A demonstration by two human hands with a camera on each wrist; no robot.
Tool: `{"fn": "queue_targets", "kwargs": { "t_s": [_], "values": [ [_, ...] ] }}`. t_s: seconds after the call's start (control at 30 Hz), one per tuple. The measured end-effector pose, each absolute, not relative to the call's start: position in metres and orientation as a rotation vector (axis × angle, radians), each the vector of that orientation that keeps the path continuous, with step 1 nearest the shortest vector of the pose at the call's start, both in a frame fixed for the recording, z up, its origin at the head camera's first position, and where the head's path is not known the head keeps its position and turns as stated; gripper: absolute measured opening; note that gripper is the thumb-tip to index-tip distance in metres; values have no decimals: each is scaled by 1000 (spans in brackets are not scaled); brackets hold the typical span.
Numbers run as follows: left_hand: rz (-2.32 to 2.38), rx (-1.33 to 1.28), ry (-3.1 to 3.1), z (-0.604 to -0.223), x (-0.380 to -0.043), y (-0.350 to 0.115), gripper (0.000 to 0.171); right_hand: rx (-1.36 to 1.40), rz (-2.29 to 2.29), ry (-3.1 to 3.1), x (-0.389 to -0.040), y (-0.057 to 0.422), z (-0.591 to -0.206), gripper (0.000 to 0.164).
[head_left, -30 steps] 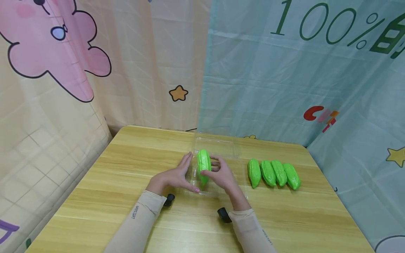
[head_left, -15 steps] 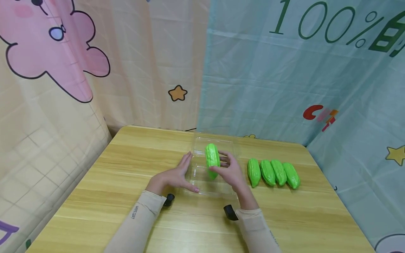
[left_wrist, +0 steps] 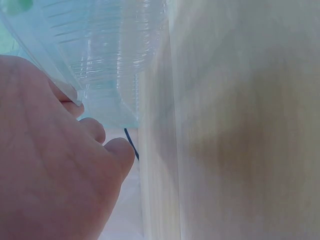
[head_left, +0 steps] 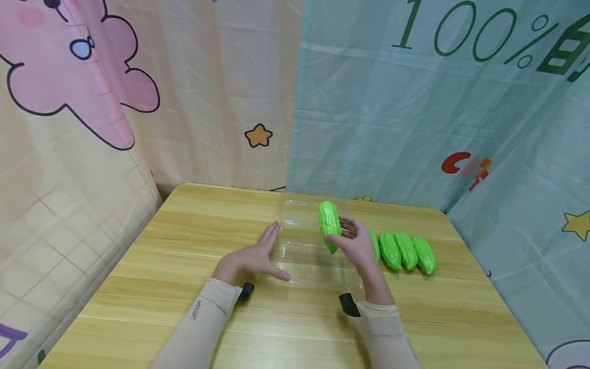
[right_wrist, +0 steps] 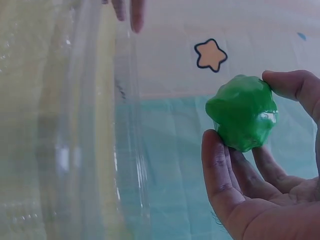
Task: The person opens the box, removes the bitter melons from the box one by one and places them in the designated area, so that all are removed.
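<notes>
My right hand point(head_left: 358, 247) holds a green bitter melon point(head_left: 329, 220) above the right part of a clear plastic clamshell box point(head_left: 309, 264). In the right wrist view the melon point(right_wrist: 242, 112) is seen end-on, pinched between thumb and fingers. My left hand point(head_left: 252, 257) rests at the box's left side, thumb and fingers spread along it. The left wrist view has its fingertips right at the clear rim point(left_wrist: 67, 89). The box's lid point(head_left: 301, 211) lies folded back, away from me.
Several more green bitter melons point(head_left: 391, 251) lie in a row on the wooden table point(head_left: 461, 307), right of the box; my right hand partly covers the nearest one. Printed curtains point(head_left: 221, 102) hang behind the table and along both sides.
My right hand has carried the bitter melon rightward and a little away from me, from over the box's left part to its right. The left hand has stayed put.
</notes>
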State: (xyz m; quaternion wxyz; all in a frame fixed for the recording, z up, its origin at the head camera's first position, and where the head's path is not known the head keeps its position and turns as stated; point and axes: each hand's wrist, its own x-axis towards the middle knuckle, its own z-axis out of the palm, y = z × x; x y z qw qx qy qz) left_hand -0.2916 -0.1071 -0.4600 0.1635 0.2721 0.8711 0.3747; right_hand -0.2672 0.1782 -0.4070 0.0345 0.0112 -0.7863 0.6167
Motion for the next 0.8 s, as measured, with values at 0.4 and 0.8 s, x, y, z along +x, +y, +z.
{"fn": "queue_targets", "kwargs": {
  "t_s": [0.4,0.8],
  "values": [
    [1059,782,2491,-459,-291,-107,147,-61,1911,-2338,-264,204,-395,70],
    [1067,785,2482,-458,-290,-108,145,-193,1915,-2310,-263,223,-391,70]
  ]
}}
